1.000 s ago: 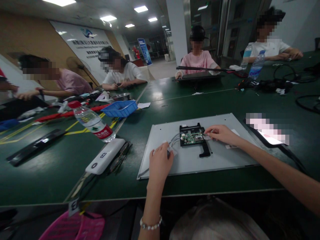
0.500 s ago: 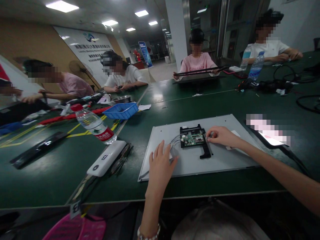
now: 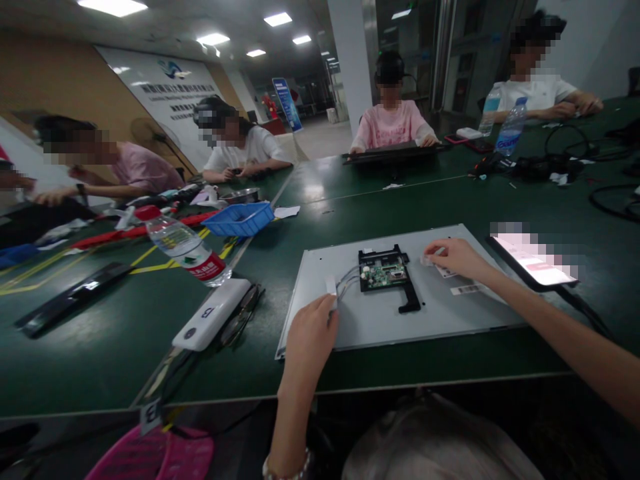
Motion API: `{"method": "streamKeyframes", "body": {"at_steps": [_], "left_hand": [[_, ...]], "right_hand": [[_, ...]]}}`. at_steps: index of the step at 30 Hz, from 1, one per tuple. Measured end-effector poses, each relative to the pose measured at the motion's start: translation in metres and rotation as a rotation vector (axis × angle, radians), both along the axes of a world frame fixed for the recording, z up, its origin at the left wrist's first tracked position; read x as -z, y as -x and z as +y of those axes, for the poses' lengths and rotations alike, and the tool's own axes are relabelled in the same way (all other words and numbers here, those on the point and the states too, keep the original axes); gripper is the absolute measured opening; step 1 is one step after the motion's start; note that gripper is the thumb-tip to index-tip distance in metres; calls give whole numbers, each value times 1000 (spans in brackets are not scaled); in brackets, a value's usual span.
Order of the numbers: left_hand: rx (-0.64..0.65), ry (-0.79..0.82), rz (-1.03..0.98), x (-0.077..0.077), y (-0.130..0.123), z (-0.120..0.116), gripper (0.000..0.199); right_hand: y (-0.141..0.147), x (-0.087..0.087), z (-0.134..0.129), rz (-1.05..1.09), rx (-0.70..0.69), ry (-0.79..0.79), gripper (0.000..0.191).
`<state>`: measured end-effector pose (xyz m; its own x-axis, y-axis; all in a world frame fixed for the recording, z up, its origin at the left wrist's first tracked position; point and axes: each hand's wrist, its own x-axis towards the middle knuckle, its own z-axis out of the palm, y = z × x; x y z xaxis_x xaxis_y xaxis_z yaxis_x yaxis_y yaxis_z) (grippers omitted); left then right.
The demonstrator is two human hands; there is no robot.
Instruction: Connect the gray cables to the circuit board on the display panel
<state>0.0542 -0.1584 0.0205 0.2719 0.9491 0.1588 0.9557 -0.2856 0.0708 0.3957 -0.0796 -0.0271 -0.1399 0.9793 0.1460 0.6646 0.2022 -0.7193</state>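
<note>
A flat grey panel (image 3: 350, 333) lies on the table before me. On it sits a green circuit board (image 3: 385, 275) in a black bracket (image 3: 411, 300), with thin grey cables (image 3: 347, 279) running out to its left. My left hand (image 3: 311, 330) is at the panel's left part, fingers drawn together on a white strip (image 3: 331, 285) beside the cables. To the right of the board, my right hand (image 3: 457, 257) pinches a small, clear-looking piece (image 3: 427, 259) whose kind I cannot make out. Below that hand, a barcode label (image 3: 466, 289) is on the panel.
Left of the panel are a white power bank (image 3: 213, 315), glasses (image 3: 243, 313), a water bottle (image 3: 193, 250) and a blue basket (image 3: 240, 219). A lit phone (image 3: 535, 260) with a cable lies at right. Several people sit around the table.
My left hand has gone from spread fingers to closed ones at the white strip. My right hand has moved away from the bracket, rightward and up. The person opposite has lowered a dark panel.
</note>
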Motion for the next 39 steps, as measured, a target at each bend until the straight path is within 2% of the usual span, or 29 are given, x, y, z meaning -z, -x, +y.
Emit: {"method": "streamKeyframes", "body": {"at_steps": [7, 14, 17, 20, 26, 29, 36, 39], "left_hand": [[18, -57, 38, -19, 9, 24, 34], [142, 85, 125, -26, 6, 45, 28], [218, 79, 112, -30, 2, 52, 29], [265, 59, 51, -34, -11, 69, 34], [400, 2, 80, -22, -60, 128, 34], [391, 37, 152, -16, -75, 151, 28], [488, 111, 138, -11, -69, 174, 24], [445, 83, 166, -10, -65, 175, 24]], "right_hand": [[0, 3, 1, -18, -3, -24, 20], [1, 4, 3, -24, -25, -48, 20], [1, 4, 2, -21, -23, -34, 20], [1, 4, 1, -20, -16, -14, 21], [0, 2, 1, -20, -33, -17, 22], [2, 0, 1, -17, -48, -18, 21], [3, 1, 3, -35, -67, -26, 22], [2, 3, 4, -58, -69, -30, 22]]}}
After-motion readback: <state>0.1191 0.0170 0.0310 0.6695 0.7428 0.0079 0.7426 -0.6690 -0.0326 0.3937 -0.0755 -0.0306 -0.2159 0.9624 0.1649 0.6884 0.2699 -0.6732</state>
